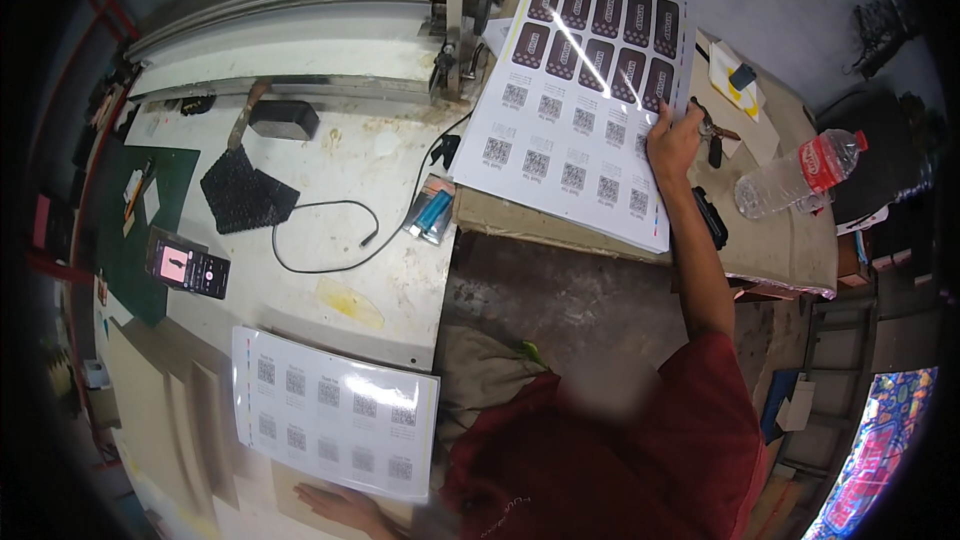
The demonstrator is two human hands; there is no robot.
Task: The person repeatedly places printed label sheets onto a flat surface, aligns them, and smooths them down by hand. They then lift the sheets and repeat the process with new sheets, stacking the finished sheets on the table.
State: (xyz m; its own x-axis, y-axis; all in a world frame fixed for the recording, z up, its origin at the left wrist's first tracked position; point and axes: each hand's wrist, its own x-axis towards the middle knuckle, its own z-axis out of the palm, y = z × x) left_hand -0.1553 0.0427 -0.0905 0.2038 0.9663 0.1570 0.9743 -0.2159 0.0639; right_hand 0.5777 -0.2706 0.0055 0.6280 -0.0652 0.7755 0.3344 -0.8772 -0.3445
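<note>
A glossy stack of printed sheets [600, 130] lies on the right-hand table, its top sheet showing dark rounded labels above rows of square codes. My right hand [676, 143] is at the stack's right edge, thumb on top and fingers closed around the margin of the top sheet. Another printed sheet with square codes [335, 418] rests on the white table at lower left. Just below that sheet, my left hand [343, 508] lies flat with its fingers stretched out, holding nothing, on a pale board [290, 485].
A long roller machine [290, 25] spans the back left. On the white table [400, 290] are a black block [283, 120], a brush [248, 185], a cable [325, 268], a phone [190, 265] and a green cutting mat [135, 225]. A water bottle [800, 175] and keys [714, 130] are at right.
</note>
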